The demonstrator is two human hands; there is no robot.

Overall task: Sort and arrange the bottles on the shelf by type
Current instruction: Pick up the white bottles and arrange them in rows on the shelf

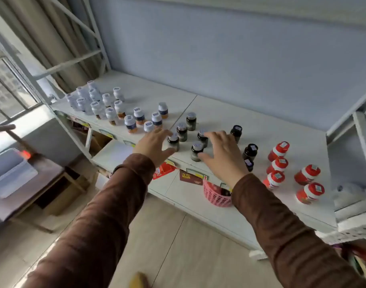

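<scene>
White shelf: dark bottles between spread, empty left hand and right hand fingers.

Both arms wear long brown sleeves of a soft, slightly ribbed fabric. The left sleeve and right sleeve end in snug cuffs at the wrists. Both hands are bare.

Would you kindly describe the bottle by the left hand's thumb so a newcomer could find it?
Start at the seam across the white shelf; just right of it stand dark, grey-capped bottles. Take the front-left one, the dark bottle at the left hand. Unlike its neighbours, it stands between that hand's thumb and fingers.
</scene>
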